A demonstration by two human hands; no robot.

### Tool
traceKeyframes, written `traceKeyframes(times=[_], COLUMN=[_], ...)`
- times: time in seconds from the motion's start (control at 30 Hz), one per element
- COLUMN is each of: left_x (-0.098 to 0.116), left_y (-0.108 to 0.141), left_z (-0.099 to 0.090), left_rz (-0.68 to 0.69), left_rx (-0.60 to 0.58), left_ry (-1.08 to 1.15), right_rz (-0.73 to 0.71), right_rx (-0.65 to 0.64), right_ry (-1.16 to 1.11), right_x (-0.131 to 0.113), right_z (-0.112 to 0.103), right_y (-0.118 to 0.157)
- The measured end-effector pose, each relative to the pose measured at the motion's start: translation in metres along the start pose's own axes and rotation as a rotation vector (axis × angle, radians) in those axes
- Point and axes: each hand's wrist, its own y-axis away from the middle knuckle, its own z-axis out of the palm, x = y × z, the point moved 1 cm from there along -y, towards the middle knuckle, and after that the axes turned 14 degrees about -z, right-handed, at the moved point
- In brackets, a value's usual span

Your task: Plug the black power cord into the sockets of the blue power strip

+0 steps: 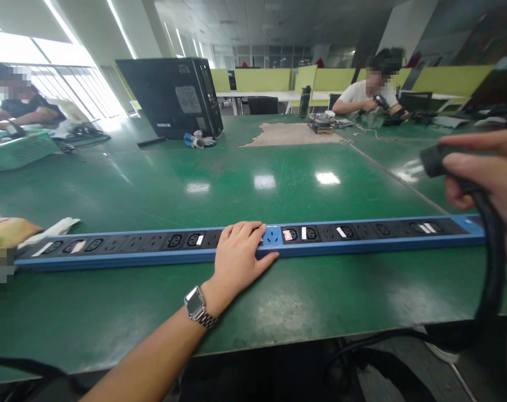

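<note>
A long blue power strip (132,257) with black socket modules lies across the green table. My left hand (239,254) grips it near the middle, fingers over the top and thumb along the near side, just left of a blue socket (272,236). Some sockets carry small white labels, and one has a red-marked label. At the right, raised above the strip, my right hand (483,173) is closed on a black power plug (433,161). The plug's metal pins point left, slightly blurred. Its thick black cable (490,268) hangs down past the table edge.
A black computer case (170,97) stands at the back left, with gloves (200,139) beside it. Co-workers sit at the far left, near a green basket (21,151), and at the back right. A yellow package (10,231) lies by the strip's left end.
</note>
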Motion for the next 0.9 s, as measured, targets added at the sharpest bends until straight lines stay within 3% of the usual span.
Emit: traceKeyframes(times=[0.13,0.23,0.33,0.47,0.7,0.9], left_x=[0.000,-0.001,-0.001,0.000,0.000,0.001], left_y=[0.000,0.000,0.000,0.000,-0.001,0.001], left_z=[0.000,0.000,0.000,0.000,-0.002,-0.001], left_rz=[0.002,0.008,0.009,0.007,0.004,0.009], left_rx=[0.005,0.017,0.021,0.019,0.007,0.004], left_ry=[0.020,0.033,0.039,0.032,0.014,0.012], right_rz=[0.186,0.240,0.277,0.264,0.132,0.049], right_rx=[-0.491,-0.674,-0.721,-0.726,-0.761,-0.711], right_ry=[0.096,0.292,0.452,0.528,0.576,0.573], right_x=[0.052,0.092,0.118,0.135,0.130,0.133], right_z=[-0.010,-0.009,-0.011,-0.015,-0.014,-0.010], right_y=[0.004,0.013,0.017,0.018,0.027,0.040])
